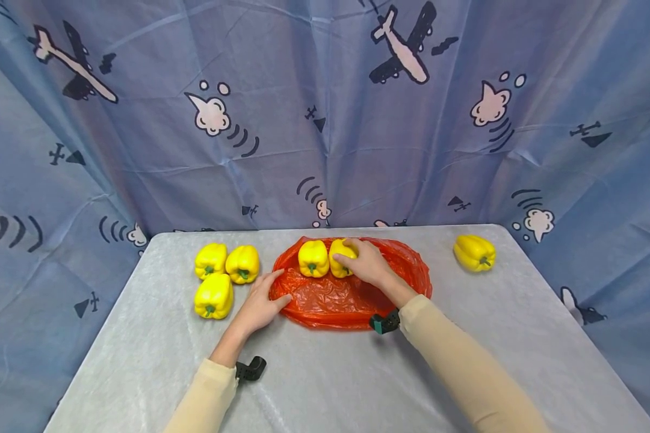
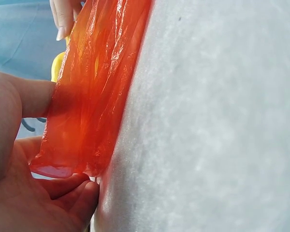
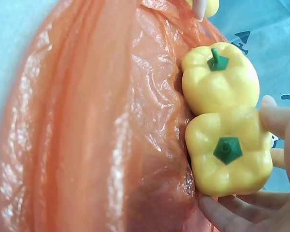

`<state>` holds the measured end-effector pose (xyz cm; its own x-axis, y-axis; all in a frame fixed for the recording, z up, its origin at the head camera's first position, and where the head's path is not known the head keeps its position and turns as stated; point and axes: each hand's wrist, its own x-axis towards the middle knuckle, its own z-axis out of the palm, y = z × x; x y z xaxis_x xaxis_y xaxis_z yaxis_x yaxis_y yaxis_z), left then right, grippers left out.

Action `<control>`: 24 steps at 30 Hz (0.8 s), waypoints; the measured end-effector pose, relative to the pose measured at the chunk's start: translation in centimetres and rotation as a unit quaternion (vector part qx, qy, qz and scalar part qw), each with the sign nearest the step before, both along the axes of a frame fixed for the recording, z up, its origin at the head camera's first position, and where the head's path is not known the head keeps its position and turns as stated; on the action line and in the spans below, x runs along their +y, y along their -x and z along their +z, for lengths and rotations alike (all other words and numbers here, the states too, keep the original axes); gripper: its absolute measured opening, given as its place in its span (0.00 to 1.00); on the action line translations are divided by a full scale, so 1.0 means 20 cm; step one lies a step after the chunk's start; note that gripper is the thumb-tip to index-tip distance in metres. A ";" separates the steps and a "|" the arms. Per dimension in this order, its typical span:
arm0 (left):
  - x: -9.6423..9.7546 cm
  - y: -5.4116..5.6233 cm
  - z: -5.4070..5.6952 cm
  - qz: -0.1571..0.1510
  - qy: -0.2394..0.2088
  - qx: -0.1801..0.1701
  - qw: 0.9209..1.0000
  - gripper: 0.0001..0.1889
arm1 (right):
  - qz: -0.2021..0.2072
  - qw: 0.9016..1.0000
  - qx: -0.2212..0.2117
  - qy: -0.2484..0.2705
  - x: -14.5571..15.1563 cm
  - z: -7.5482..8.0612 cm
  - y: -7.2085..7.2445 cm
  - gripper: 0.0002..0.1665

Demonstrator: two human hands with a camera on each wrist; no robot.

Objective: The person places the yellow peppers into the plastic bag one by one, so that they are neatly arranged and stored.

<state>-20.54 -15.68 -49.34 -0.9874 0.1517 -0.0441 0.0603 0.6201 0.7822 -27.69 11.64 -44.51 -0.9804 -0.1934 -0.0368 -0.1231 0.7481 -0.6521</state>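
Note:
A red plastic bag (image 1: 325, 297) lies spread with its mouth up at the middle of the table. My right hand (image 1: 371, 264) holds a yellow bell pepper (image 3: 229, 174) inside it, thumb and fingers on opposite sides. Touching that one is another yellow bell pepper (image 1: 313, 258), also in the bag. At the bag's left end, my left hand (image 1: 260, 307) grips the rim. The left wrist view shows its thumb behind the translucent plastic (image 2: 82, 111) and the other fingers around the outer end.
Three yellow bell peppers (image 1: 213, 296) stand grouped left of the bag, close to my left hand. A single yellow bell pepper (image 1: 474, 252) lies near the table's far right corner. Behind the pale table (image 1: 325, 385) hangs a blue curtain (image 1: 281, 156) with printed planes.

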 end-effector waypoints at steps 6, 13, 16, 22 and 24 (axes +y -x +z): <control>0.00 -0.01 0.00 0.000 0.000 0.002 1.000 0.35 | 0.013 1.000 -0.003 -0.002 0.02 0.00 -0.01 0.41; 0.00 -0.01 0.00 -0.001 -0.001 0.001 1.000 0.34 | 0.011 1.000 -0.018 -0.019 0.05 0.07 -0.03 0.42; 0.00 -0.01 0.00 0.000 0.001 0.002 1.000 0.34 | 0.015 0.999 -0.022 -0.030 0.06 0.11 -0.05 0.40; 0.00 -0.01 0.00 -0.001 0.000 0.012 1.000 0.34 | 0.015 0.999 -0.012 -0.039 0.09 0.19 -0.09 0.37; 0.00 -0.01 0.00 -0.004 0.000 0.010 1.000 0.34 | 0.012 0.999 -0.009 -0.046 0.11 0.21 -0.11 0.36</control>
<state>-20.38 -15.60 -49.31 -0.9870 0.1591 -0.0244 0.0806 0.6198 0.7806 -25.43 13.87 -40.24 -0.9747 -0.2115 -0.0723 -0.1308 0.8021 -0.5826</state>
